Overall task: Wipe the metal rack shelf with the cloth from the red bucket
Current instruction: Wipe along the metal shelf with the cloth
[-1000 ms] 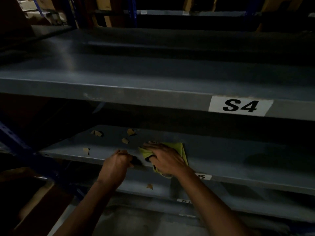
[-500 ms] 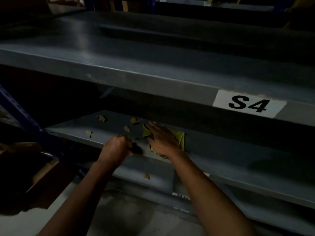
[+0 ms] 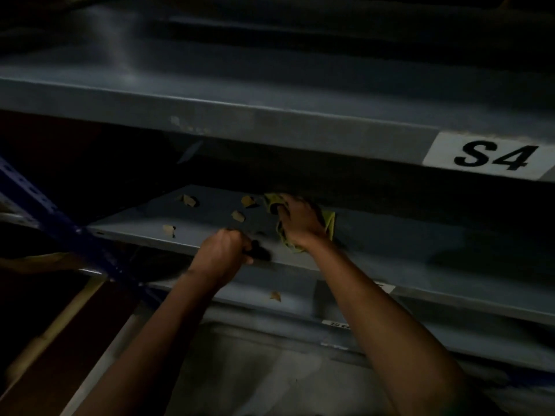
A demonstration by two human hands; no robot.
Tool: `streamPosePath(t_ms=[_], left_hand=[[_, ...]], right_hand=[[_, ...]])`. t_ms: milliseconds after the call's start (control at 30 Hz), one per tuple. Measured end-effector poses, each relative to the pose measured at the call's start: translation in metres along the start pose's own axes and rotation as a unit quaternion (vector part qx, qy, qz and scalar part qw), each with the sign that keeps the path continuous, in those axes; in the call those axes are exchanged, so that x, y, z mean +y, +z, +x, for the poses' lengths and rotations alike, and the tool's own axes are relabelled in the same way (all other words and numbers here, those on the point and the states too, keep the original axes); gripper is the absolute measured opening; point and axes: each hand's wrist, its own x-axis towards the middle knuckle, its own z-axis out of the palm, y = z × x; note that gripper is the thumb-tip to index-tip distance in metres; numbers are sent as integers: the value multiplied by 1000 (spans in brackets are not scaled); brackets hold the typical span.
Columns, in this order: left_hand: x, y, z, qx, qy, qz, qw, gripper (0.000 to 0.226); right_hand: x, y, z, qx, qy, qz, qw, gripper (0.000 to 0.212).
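Observation:
A yellow-green cloth [image 3: 330, 222] lies on the grey metal rack shelf [image 3: 405, 244], below the shelf labelled S4. My right hand [image 3: 300, 220] presses flat on the cloth, covering most of it, deep under the upper shelf. My left hand [image 3: 223, 253] is curled into a fist at the shelf's front edge, left of the cloth; I cannot make out anything in it. Several brown scraps [image 3: 238, 216] lie on the shelf left of the cloth. The red bucket is out of view.
The S4 shelf [image 3: 270, 127] overhangs just above my hands. A blue perforated upright [image 3: 45, 211] crosses at the left. Lower shelves [image 3: 450, 334] sit below, with one scrap [image 3: 275, 296] on the nearest. Brown cardboard [image 3: 45, 340] stands at lower left.
My right hand has pushed the cloth farther back on the shelf, towards the scraps. The left fist has stayed at the front edge. The camera has dropped closer.

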Motion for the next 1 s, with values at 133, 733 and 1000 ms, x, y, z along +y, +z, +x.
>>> streamPosePath(t_ms=[133, 733, 1000], left_hand=[[-3, 3, -5, 21, 19, -7, 1000, 16], [0, -3, -12, 54, 44, -57, 996, 24], [-28, -3, -14, 62, 37, -33, 997, 27]], right_hand=[[-19, 17, 15, -22, -41, 6, 999, 45], [-4, 13, 6, -53, -96, 61, 992, 34], [-7, 25, 21, -148, -167, -67, 973, 48]])
